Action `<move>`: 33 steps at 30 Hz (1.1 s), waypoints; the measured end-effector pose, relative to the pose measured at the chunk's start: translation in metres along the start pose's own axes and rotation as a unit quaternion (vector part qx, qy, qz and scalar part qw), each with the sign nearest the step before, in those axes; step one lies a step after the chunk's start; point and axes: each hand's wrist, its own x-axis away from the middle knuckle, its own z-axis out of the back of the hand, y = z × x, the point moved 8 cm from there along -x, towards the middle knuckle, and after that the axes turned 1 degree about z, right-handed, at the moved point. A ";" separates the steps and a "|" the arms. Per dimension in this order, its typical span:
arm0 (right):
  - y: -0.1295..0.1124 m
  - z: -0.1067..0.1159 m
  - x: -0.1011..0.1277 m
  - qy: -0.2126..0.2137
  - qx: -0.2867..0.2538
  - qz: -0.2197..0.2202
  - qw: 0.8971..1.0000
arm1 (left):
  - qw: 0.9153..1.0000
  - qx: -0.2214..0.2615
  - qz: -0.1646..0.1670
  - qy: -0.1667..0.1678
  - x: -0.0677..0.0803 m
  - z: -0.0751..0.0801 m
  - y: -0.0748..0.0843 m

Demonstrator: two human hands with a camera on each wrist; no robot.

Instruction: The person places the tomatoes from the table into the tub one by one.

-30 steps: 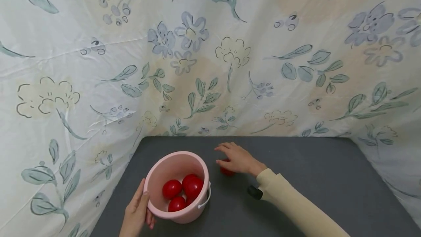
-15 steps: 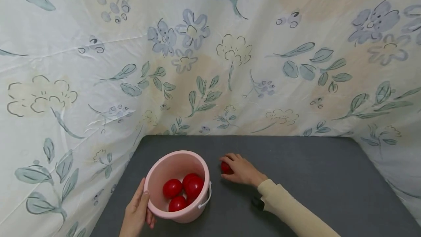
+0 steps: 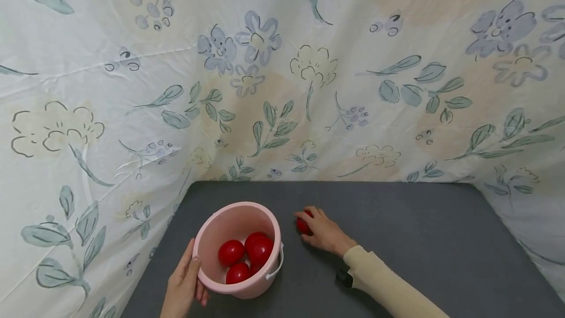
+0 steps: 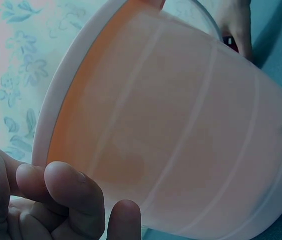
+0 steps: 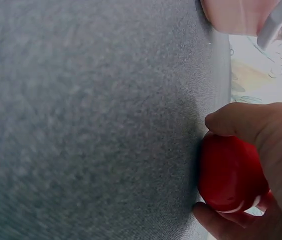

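Note:
My left hand [image 3: 182,281] holds the near left side of a pink bucket [image 3: 212,286], which is tilted so that its mouth faces me. In the left wrist view, curled fingers [image 4: 76,192] lie at the bucket's rim. Inside the bucket are several glossy red round objects [image 3: 237,273]. To the right of the bucket, my right hand [image 3: 324,232] grips another red round object [image 5: 228,172] low at the table surface. Its thumb and fingers sit on opposite sides of it in the right wrist view, and the palm hides part of it.
The dark grey tabletop [image 3: 419,239] spreads to the right and behind the hands. A floral cloth [image 3: 282,87] hangs along the back and both sides. The bucket's white handle [image 3: 278,265] hangs on its right side. A black wrist device [image 3: 344,278] shows beneath the right cuff.
My right hand has come down over the red round object, and its fingers have closed around it. The left hand and the bucket have stayed in place.

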 end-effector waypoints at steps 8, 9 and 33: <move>0.003 0.006 -0.005 -0.002 -0.040 0.006 0.999 | 1.000 0.007 0.004 0.000 0.001 -0.002 0.001; 0.003 0.007 -0.006 -0.007 -0.046 0.005 0.999 | 1.000 0.007 0.006 0.001 0.001 -0.002 0.001; -0.040 0.107 -0.021 -0.006 -0.077 -0.018 0.997 | 1.000 0.003 0.007 0.004 0.004 -0.004 0.001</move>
